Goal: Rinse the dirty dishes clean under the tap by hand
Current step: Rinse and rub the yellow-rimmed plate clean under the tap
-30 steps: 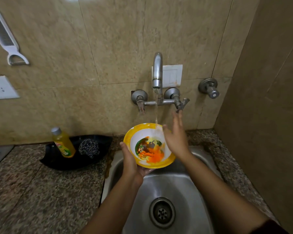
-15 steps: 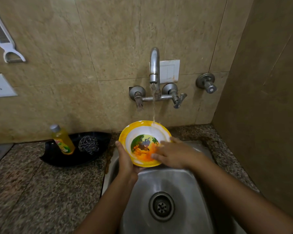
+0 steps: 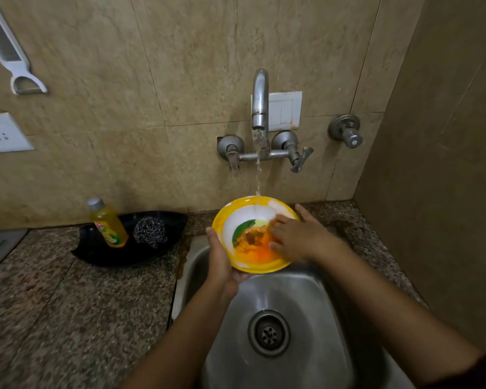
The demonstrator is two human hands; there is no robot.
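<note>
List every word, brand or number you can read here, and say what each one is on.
No text here can be read with certainty.
Dish soap bottle: red lettering on its label, too blurred to read.
Bowl: printed picture only, partly hidden by the right hand; no words visible.

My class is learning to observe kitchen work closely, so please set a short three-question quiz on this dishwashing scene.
1. True or false: water falls from the curved steel wall tap onto the yellow-rimmed white bowl.
2. Multiple choice: the left hand holds the bowl over A) a bucket, B) the stainless steel sink, C) a stove.
3. Short answer: what lies beside the yellow soap bottle in the black tray?

Key: 1 true; 2 B; 3 the steel wool scrubber.
</note>
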